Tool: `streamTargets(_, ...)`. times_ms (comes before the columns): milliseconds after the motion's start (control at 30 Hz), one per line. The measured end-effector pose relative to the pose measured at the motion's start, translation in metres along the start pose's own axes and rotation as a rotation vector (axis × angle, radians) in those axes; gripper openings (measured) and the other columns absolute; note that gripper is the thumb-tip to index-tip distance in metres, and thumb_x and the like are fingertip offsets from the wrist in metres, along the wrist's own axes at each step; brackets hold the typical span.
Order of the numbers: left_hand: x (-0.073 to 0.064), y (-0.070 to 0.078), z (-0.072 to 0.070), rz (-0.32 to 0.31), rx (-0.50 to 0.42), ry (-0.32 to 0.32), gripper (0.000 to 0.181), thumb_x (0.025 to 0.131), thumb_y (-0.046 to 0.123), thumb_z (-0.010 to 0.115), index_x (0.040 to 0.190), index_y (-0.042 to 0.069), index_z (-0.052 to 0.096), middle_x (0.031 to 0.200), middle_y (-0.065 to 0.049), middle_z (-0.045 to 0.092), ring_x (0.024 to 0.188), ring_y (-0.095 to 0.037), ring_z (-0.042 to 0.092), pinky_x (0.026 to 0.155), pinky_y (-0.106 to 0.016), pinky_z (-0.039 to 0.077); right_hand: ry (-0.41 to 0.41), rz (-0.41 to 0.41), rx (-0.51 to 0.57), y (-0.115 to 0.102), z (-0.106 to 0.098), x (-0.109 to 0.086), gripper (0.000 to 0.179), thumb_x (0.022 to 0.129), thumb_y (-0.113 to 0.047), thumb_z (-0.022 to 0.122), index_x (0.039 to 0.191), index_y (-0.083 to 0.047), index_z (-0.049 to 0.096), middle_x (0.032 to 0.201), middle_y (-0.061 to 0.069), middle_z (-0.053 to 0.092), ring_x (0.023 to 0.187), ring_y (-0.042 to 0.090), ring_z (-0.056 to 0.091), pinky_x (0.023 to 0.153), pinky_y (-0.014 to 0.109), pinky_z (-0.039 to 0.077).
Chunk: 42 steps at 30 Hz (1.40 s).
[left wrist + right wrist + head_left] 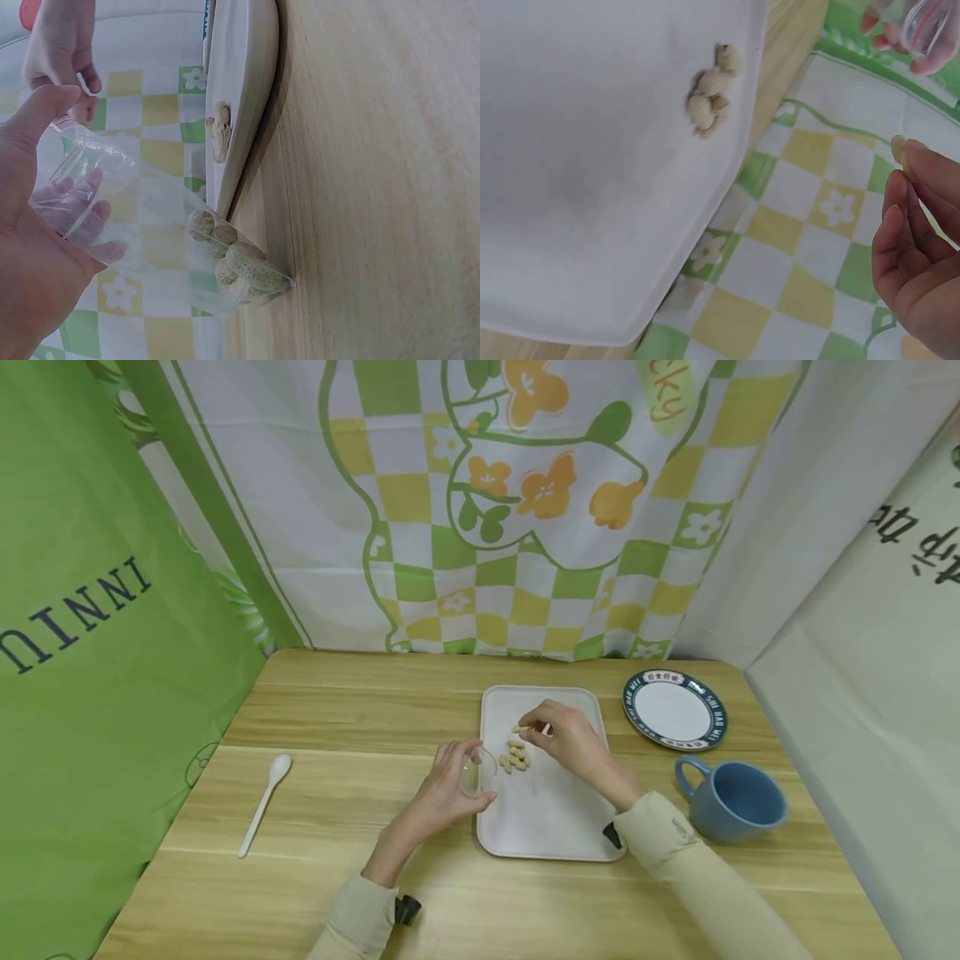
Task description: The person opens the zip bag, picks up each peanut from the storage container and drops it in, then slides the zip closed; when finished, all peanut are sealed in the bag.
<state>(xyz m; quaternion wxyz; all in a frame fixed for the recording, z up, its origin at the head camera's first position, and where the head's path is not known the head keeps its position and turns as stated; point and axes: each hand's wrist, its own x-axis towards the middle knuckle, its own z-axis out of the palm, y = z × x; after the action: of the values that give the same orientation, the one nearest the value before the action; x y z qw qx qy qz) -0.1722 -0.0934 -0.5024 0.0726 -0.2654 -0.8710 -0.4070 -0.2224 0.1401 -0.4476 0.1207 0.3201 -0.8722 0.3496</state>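
Left fingers (448, 760) grip bag (150, 214) of peanuts (251, 264) | right fingers (889, 251) pinch peanut (898, 148) | tray (547, 818): loose peanuts (517, 760)

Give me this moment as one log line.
left grip: holds clear plastic bag, oblong tan peanuts inside | right grip: pinches tan peanut | white rectangular tray: more peanuts

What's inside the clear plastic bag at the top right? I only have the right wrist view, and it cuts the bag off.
Observer: Several tan, knobbly peanuts in their shells lie at the bottom of the clear plastic bag.
Visitor: Is anything beside the off-white, rectangular tray?
Observer: Yes, a round, blue mug with a handle stands to its right.
Visitor: And over past the left hand?
Observer: A white, long-handled spoon lies to its left on the wood-grain table.
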Motion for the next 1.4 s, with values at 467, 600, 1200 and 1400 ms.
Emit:
streamTargets(467, 0.0, 0.001, -0.002, 0.021, -0.005, -0.009, 0.076, 0.074, 0.019, 0.081, 0.134, -0.004, 0.04, 0.109, -0.005, 0.049, 0.111, -0.024, 0.042, 0.091, -0.042, 0.045, -0.082, -0.099, 0.088, -0.04, 0.003, 0.001, 0.012, 0.082, -0.006, 0.075, 0.093, -0.007, 0.073, 0.087, -0.001, 0.065, 0.076, 0.008, 0.06, 0.066, 0.032, 0.053)
streamTargets(600, 0.0, 0.002, -0.002, 0.01, -0.025, -0.023, 0.076, 0.075, 0.019, 0.08, 0.134, -0.004, 0.039, 0.11, -0.005, 0.047, 0.113, -0.024, 0.041, 0.092, -0.042, 0.045, -0.136, -0.096, 0.09, -0.045, 0.006, 0.001, 0.011, 0.084, -0.008, 0.073, 0.094, -0.006, 0.073, 0.088, -0.003, 0.065, 0.075, 0.006, 0.059, 0.064, 0.026, 0.052)
streamTargets(1200, -0.002, 0.004, 0.001, -0.011, -0.008, -0.044, 0.075, 0.077, 0.021, 0.079, 0.136, -0.002, 0.038, 0.13, -0.015, 0.044, 0.12, -0.028, 0.04, 0.093, -0.044, 0.046, -0.218, -0.183, -0.052, -0.053, 0.023, -0.002, 0.016, 0.084, -0.008, 0.073, 0.1, -0.007, 0.073, 0.094, 0.002, 0.065, 0.079, 0.012, 0.061, 0.068, 0.019, 0.05)
streamTargets(1400, -0.003, 0.004, -0.002, 0.0, -0.009, -0.027, 0.076, 0.076, 0.019, 0.08, 0.136, 0.001, 0.037, 0.116, -0.007, 0.047, 0.114, -0.024, 0.041, 0.091, -0.042, 0.046, -0.095, -0.141, -0.071, -0.046, 0.014, 0.0, 0.008, 0.087, -0.012, 0.07, 0.094, -0.009, 0.073, 0.089, -0.002, 0.066, 0.077, 0.009, 0.062, 0.065, 0.021, 0.051)
